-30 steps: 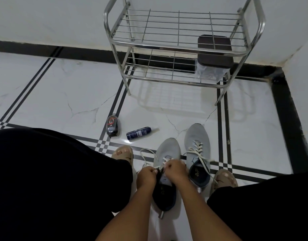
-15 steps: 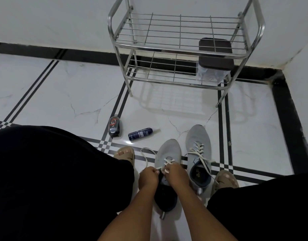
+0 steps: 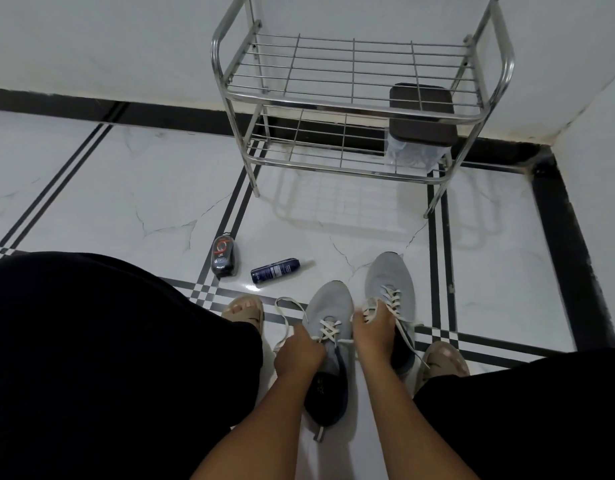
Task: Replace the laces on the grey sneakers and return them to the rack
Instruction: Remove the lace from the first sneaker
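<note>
Bottles (image 3: 275,270) left of sneakers (image 3: 328,311)
</note>
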